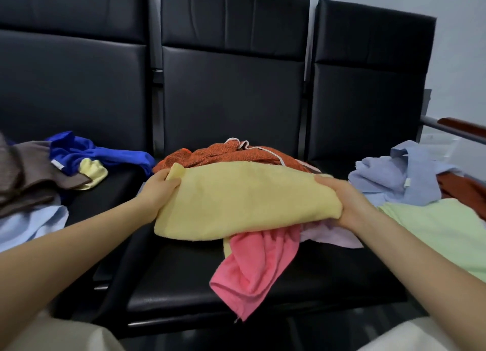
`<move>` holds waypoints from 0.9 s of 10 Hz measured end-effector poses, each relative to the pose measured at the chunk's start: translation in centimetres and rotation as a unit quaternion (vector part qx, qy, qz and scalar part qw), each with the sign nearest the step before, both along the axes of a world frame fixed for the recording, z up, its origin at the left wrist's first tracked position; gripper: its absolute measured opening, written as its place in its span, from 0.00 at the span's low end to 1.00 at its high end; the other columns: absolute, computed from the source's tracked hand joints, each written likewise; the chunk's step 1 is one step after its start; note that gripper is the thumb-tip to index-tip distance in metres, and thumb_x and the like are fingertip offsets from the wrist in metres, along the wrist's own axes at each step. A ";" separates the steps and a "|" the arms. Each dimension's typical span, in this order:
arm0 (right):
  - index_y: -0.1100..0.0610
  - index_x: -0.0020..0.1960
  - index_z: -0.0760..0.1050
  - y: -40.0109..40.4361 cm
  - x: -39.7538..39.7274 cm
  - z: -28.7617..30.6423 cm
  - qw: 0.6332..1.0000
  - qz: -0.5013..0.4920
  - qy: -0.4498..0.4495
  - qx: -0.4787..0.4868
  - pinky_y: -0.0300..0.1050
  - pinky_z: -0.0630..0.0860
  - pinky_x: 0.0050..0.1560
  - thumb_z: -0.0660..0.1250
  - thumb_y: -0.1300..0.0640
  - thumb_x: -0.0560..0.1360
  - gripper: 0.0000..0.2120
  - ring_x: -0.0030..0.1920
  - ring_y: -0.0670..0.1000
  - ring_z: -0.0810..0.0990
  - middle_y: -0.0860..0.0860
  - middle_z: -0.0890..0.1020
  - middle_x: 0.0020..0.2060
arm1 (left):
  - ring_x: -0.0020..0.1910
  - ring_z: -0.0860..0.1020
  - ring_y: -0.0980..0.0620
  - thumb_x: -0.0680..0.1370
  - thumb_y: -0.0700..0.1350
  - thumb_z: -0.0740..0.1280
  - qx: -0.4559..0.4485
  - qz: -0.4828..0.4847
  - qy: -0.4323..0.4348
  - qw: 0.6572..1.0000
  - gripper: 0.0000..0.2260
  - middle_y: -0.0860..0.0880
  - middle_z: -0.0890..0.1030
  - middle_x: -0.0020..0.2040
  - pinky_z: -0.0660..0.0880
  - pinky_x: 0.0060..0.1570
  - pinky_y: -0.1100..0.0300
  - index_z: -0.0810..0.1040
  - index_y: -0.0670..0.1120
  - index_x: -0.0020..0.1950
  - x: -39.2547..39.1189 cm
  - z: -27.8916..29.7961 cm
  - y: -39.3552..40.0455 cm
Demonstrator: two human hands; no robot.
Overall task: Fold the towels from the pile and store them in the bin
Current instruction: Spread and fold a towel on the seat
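Two hands hold a yellow towel over a black bench seat.

Nearest, a pink towel (252,269) hangs off the seat's (184,279) front edge from under the yellow towel (244,203). The left hand (157,193) grips its left edge and the right hand (344,203) grips its right edge, fingers curled. Behind lies an orange cloth (226,155). Towel piles sit left (39,177) and right (410,182).

— The seats (231,98)? Cloth?
— No, smooth black leather-like padding with a dull sheen. The yellow towel (236,201) is soft, matt terry; the pink one (252,266) looks fleecy.
— And that armrest (462,127)?
— Glossy wood on a metal rail.
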State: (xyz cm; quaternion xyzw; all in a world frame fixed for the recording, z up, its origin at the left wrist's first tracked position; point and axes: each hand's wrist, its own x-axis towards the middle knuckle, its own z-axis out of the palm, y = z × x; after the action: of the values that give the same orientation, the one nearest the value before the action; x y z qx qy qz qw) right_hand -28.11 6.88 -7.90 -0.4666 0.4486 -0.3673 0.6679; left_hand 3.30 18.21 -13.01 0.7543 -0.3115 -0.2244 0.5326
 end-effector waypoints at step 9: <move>0.50 0.58 0.74 0.2 8.0 -3.9 0.888 0.044 0.192 -0.416 0.45 0.75 0.47 0.71 0.56 0.74 0.14 0.38 0.43 0.75 0.45 0.78 0.38 | 0.51 0.80 0.49 0.80 0.48 0.64 -0.075 -0.046 0.154 0.984 0.09 0.50 0.81 0.51 0.77 0.46 0.57 0.76 0.49 0.60 -6.3 1.5 -3.0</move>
State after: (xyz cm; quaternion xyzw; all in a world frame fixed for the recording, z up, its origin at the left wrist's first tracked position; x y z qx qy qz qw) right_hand -20.10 7.10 -11.76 -0.7823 0.3536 -0.3937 0.3287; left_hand -3.02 15.25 -11.47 0.6532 -0.2758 -0.3381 0.6188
